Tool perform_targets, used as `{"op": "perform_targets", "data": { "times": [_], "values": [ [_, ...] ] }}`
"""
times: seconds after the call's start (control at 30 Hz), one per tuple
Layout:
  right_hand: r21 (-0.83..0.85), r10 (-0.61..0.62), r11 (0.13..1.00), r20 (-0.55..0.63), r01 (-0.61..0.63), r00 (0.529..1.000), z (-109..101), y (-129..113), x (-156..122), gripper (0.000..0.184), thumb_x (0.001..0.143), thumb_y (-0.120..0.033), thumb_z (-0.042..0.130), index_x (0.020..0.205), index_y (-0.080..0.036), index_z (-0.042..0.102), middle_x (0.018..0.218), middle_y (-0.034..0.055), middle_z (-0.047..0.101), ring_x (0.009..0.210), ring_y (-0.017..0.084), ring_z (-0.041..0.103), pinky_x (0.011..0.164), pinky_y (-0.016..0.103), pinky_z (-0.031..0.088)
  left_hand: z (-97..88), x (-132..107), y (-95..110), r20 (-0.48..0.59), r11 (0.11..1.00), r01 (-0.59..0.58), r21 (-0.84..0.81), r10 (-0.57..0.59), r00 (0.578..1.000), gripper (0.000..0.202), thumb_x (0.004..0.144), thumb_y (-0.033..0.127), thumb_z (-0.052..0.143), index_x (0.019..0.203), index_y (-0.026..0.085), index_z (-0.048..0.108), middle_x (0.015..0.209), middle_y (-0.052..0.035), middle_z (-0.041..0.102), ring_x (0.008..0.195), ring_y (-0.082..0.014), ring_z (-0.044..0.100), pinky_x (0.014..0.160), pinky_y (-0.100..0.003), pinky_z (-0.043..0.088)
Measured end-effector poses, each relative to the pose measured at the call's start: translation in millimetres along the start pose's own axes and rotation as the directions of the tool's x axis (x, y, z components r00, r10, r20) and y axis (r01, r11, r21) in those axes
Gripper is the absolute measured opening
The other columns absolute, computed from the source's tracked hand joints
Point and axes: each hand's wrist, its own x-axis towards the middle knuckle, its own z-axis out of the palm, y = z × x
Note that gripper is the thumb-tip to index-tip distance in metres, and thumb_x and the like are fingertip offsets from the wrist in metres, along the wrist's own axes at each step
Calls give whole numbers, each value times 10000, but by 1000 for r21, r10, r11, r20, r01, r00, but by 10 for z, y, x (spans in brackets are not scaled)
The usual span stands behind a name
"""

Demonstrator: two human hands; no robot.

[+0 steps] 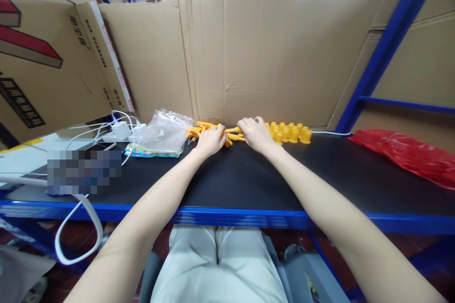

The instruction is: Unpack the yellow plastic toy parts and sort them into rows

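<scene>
A pile of orange-yellow plastic pieces (234, 137), long and thin with finger-like ends, lies on the black tabletop near the cardboard wall. My left hand (210, 140) rests over the left part of this pile, its fingers curled down onto the pieces. At the right end of the pile, my right hand (255, 132) has its fingers closed around the end of one long piece. My fingers and knuckles cover part of what they grip. Just right of that hand stand several yellow cup-like plastic pieces (289, 132) in close rows, upright with flared bases.
Left of the pile lie clear plastic bags (164, 132) over a colourful printed sheet. Further left are white chargers (121, 130) with cables and a blurred-out patch. A red plastic bag (405, 154) lies at the right. Cardboard (277, 57) walls the back; the table edge (241, 217) is blue.
</scene>
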Motion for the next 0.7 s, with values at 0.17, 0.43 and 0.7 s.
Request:
{"op": "perform_targets", "data": {
  "times": [0.17,0.43,0.7],
  "values": [
    [66,-6,998,88,1,996,37,3,-19,238,937,-289,418,1058,-125,543,989,115,646,916,240,537,804,346,237,10,-2,-15,10,999,-9,35,9,1000,305,937,331,334,1132,164,498,1100,-121,632,969,-247,616,819,-353,446],
    [-30,19,999,84,-17,996,-1,30,-1,165,887,-163,453,1023,-152,545,1011,110,623,956,246,510,885,413,221,-42,5,96,70,999,36,10,-36,997,307,932,356,338,1092,175,527,1065,-114,646,966,-244,623,825,-362,453],
    [-33,58,998,46,-57,997,19,119,-3,295,821,-18,364,1039,-142,521,992,120,620,950,243,507,950,448,221,-129,11,173,107,995,100,-25,-97,990,321,905,367,356,1051,182,573,1008,-98,677,959,-249,631,811,-357,460]
  ]
}}
